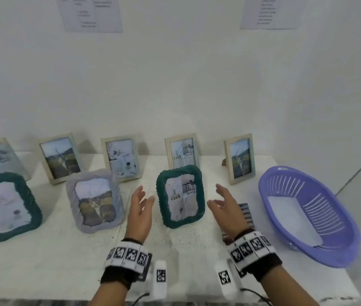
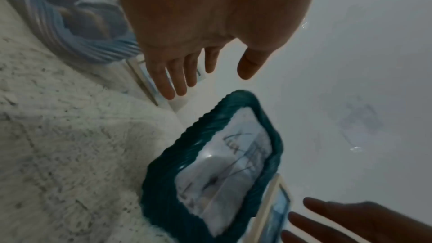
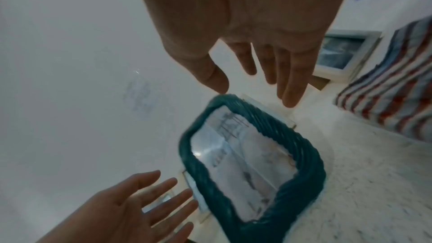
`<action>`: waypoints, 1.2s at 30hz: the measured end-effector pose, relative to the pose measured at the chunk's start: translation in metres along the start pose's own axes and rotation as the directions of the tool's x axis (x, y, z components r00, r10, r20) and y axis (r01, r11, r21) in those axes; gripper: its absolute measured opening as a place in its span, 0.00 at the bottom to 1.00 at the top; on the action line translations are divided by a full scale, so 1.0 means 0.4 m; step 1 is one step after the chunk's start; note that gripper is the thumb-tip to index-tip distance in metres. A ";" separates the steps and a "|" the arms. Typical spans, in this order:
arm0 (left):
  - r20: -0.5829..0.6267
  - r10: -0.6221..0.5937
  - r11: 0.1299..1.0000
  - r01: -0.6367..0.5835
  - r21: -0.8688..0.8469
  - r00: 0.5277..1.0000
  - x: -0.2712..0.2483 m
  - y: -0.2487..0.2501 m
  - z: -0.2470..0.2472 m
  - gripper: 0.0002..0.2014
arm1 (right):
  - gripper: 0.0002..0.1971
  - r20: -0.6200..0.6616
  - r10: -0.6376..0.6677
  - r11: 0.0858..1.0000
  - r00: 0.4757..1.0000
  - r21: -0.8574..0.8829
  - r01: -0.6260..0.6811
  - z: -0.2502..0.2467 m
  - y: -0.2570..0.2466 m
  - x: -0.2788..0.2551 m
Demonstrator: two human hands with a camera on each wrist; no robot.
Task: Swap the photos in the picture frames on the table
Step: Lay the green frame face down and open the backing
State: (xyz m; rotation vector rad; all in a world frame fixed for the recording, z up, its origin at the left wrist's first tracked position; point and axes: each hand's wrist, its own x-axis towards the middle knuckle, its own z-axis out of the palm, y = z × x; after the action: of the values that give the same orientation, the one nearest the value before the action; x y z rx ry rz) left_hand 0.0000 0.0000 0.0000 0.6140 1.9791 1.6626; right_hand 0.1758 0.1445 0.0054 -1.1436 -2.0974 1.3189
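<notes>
A teal wavy-edged picture frame (image 1: 180,196) stands upright on the white table (image 1: 53,257), holding a pale photo of furniture sketches. My left hand (image 1: 141,206) hovers just left of it with fingers spread, touching nothing. My right hand (image 1: 223,203) hovers just right of it, also spread and empty. The same teal frame (image 2: 210,169) shows below the left hand (image 2: 198,69) in the left wrist view, and the teal frame (image 3: 250,162) sits below the right hand (image 3: 254,80) in the right wrist view. A grey wavy frame (image 1: 95,200) with a cat photo stands to the left.
Another teal frame (image 1: 5,206) stands at the far left. Several thin pale frames line the wall, among them one (image 1: 183,151) behind the teal frame. A purple plastic basket (image 1: 307,215) sits at the right. A striped cloth (image 1: 244,214) lies behind my right wrist.
</notes>
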 end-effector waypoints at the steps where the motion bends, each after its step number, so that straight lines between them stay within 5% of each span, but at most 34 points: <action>1: 0.016 -0.027 1.000 0.027 0.005 1.000 0.015 -0.005 0.007 0.23 | 0.33 -0.012 0.027 1.000 1.000 -0.012 -0.027 0.008 0.002 0.023; 7: 0.204 -0.100 0.995 0.104 -0.011 0.974 0.054 -0.038 0.037 0.12 | 0.27 0.183 0.028 0.998 0.983 0.043 -0.037 0.059 0.016 0.082; 13: 0.131 -0.002 0.983 0.027 -0.184 0.991 0.015 0.021 0.039 0.13 | 0.19 0.039 -0.072 0.997 0.997 0.010 0.072 0.040 -0.015 0.043; 25: 0.211 -0.170 0.929 0.228 -0.293 0.963 -0.100 -0.014 0.058 0.11 | 0.15 0.004 -0.068 0.960 0.998 0.274 0.064 0.005 0.037 -0.136; 30: 0.231 -0.205 0.926 0.265 -0.267 0.951 -0.120 -0.034 0.062 0.34 | 0.19 0.124 -0.003 0.844 0.992 0.533 -0.064 0.027 0.048 -0.167; 34: 0.189 -0.180 0.970 0.206 -0.126 0.965 -0.126 -0.038 0.073 0.21 | 0.19 0.111 0.092 0.702 0.990 0.698 -0.144 0.054 0.070 -0.177; 36: 0.173 -0.153 0.986 0.162 -0.041 0.973 -0.130 -0.032 0.073 0.23 | 0.20 0.067 0.109 0.689 0.992 0.714 -0.124 0.060 0.078 -0.180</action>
State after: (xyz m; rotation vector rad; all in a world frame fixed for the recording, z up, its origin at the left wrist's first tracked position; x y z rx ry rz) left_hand 0.0583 -0.0117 -0.0129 0.5438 1.8063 1.5128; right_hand 0.2140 0.0797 -0.0277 -0.8986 -1.2760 1.9655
